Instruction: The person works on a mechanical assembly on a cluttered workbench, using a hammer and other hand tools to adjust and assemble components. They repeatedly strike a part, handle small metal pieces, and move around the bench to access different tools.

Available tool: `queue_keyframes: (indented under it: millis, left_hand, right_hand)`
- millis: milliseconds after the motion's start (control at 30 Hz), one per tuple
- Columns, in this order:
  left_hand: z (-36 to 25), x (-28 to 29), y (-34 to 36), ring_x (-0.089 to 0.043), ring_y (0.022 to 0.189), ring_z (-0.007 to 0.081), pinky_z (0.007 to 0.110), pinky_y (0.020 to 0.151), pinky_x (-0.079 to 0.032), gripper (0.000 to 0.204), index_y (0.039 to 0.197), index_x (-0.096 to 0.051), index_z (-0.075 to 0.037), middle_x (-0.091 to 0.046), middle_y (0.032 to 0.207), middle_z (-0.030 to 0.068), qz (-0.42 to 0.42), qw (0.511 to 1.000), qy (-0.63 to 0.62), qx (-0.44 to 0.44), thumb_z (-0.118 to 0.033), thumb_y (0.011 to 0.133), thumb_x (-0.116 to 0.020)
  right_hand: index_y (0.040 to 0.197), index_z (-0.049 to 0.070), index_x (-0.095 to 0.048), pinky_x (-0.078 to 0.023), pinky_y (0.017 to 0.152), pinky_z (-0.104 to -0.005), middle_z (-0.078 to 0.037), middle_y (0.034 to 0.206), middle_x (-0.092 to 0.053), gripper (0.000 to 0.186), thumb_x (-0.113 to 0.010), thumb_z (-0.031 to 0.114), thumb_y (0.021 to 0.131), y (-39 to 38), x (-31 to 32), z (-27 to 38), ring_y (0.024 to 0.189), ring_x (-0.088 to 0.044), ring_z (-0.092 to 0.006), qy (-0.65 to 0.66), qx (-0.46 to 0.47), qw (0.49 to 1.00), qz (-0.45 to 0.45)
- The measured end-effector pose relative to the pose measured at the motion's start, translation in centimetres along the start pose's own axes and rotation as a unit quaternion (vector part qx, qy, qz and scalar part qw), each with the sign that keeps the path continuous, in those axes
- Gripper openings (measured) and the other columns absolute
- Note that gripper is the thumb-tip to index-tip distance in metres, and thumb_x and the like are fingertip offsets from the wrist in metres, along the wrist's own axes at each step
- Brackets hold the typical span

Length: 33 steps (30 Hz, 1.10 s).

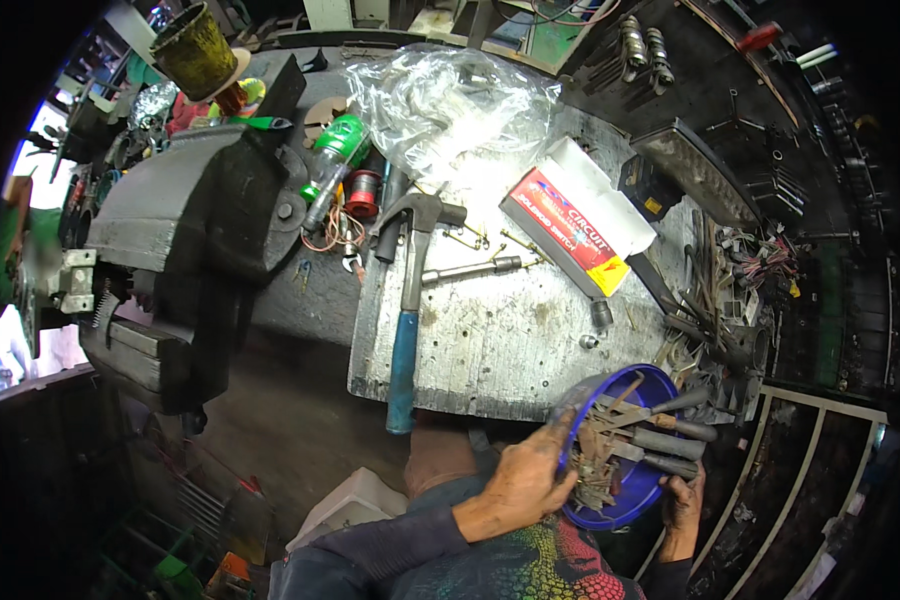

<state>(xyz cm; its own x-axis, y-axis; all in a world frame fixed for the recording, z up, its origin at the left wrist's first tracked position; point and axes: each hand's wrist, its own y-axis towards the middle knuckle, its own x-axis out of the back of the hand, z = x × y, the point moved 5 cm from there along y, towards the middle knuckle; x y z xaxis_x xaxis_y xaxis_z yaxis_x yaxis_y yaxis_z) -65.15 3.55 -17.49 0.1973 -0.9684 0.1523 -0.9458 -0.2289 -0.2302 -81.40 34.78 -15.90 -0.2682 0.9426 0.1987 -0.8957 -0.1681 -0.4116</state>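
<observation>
A round blue plastic tub is tilted over my lap at the bench's front edge. Inside it lie several files with dark handles and a heap of rusty metal bits. My left hand grips the tub's left side, with the thumb at the rim and the fingers partly hidden. On the opposite side, my right hand holds the tub below the file handles. A hammer with a blue grip lies on the metal bench top, its handle overhanging the edge.
A large vise occupies the left. On the bench are a red and white carton, clear plastic wrap, a socket wrench, a green bottle and a red wire spool. Tangled scrap lines the right edge.
</observation>
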Motion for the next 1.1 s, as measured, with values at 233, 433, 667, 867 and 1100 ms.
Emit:
queue_keyframes:
  millis: [233, 433, 667, 867, 1100]
  left_hand:
    - [3.6, 6.1, -1.1, -0.066, 0.094, 0.0420, 0.047, 0.087, -0.056, 0.078, 0.154, -0.029, 0.004, -0.062, 0.107, 0.0264, -0.174, 0.980, 0.100, 0.000, -0.014, 0.087, -0.065]
    - [4.9, 3.7, 3.7, -0.062, 0.102, 0.0417, 0.048, 0.092, -0.051, 0.069, 0.149, -0.034, 0.007, -0.059, 0.113, 0.0279, -0.140, 0.988, 0.070, 0.001, -0.017, 0.091, -0.062]
    - [5.0, 11.8, 1.9, -0.062, 0.100, 0.0398, 0.047, 0.089, -0.050, 0.066, 0.145, -0.040, 0.007, -0.058, 0.115, 0.0281, -0.232, 0.973, 0.011, -0.002, -0.023, 0.093, -0.066]
    - [8.2, 28.8, 1.9, -0.047, 0.128, 0.0450, 0.048, 0.112, -0.038, 0.082, 0.150, -0.039, -0.003, -0.046, 0.142, 0.0286, -0.514, 0.774, 0.363, 0.071, -0.015, 0.080, -0.079]
    - [9.9, 36.6, 7.2, -0.069, 0.095, 0.0458, 0.049, 0.086, -0.057, 0.072, 0.141, -0.052, -0.005, -0.070, 0.104, 0.0280, -0.456, 0.831, 0.287, 0.136, -0.012, 0.076, -0.081]
  right_hand:
    - [0.150, -0.011, -0.022, -0.052, 0.091, -0.0336, -0.018, 0.126, -0.055, 0.092, -0.071, -0.003, 0.072, 3.3, -9.2, -4.2, 0.106, -0.061, -0.0235, 0.013, -0.066, 0.995, 0.075]
    - [0.148, -0.011, -0.030, -0.049, 0.096, -0.0327, -0.019, 0.131, -0.054, 0.086, -0.075, -0.003, 0.075, 6.8, -7.9, -4.1, 0.112, -0.058, -0.0231, -0.024, 0.013, 1.000, 0.007]
    - [0.141, 0.001, -0.051, -0.048, 0.094, -0.0339, -0.014, 0.127, -0.060, 0.061, -0.073, 0.006, 0.085, 6.1, -5.0, 4.6, 0.109, -0.058, -0.0213, -0.434, 0.166, 0.884, -0.056]
    - [0.137, 0.002, -0.056, -0.046, 0.099, -0.0351, -0.014, 0.125, -0.061, 0.049, -0.064, 0.003, 0.089, 4.4, -14.9, 12.7, 0.113, -0.059, -0.0262, -0.447, 0.333, 0.830, -0.015]
    - [0.120, 0.003, -0.065, -0.054, 0.086, -0.0368, -0.015, 0.119, -0.061, 0.036, -0.069, 0.005, 0.085, 0.6, -29.7, 14.8, 0.099, -0.066, -0.0261, -0.414, 0.378, 0.800, 0.214]
